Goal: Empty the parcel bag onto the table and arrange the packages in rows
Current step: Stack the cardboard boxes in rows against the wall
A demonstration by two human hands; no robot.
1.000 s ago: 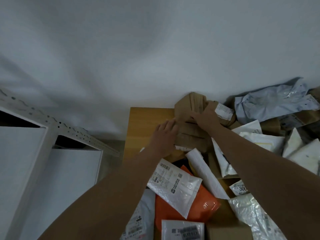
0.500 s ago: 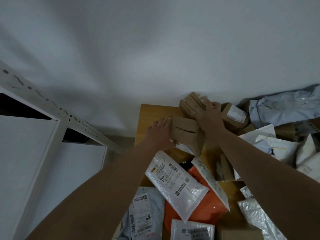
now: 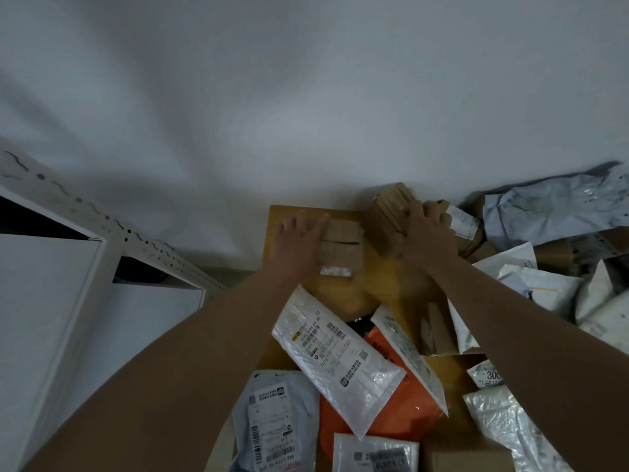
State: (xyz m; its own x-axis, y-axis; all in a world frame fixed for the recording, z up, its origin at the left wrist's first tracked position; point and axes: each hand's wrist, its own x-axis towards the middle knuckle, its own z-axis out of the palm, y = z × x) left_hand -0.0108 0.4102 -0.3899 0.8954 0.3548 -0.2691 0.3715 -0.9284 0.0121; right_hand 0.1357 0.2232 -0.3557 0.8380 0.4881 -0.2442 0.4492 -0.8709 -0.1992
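Packages being rowed at bench corner | left hand flat on cardboard box | right hand grasping second box | next: likely set it alongside

Dim, flat light; soft shadows on the far wall. Wide-angle bending at the edges. Hands slightly motion-blurred.

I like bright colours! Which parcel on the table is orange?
The orange parcel lies near the front of the table, mostly buried under the white bubble mailer. Every other package around it is white, grey or brown.
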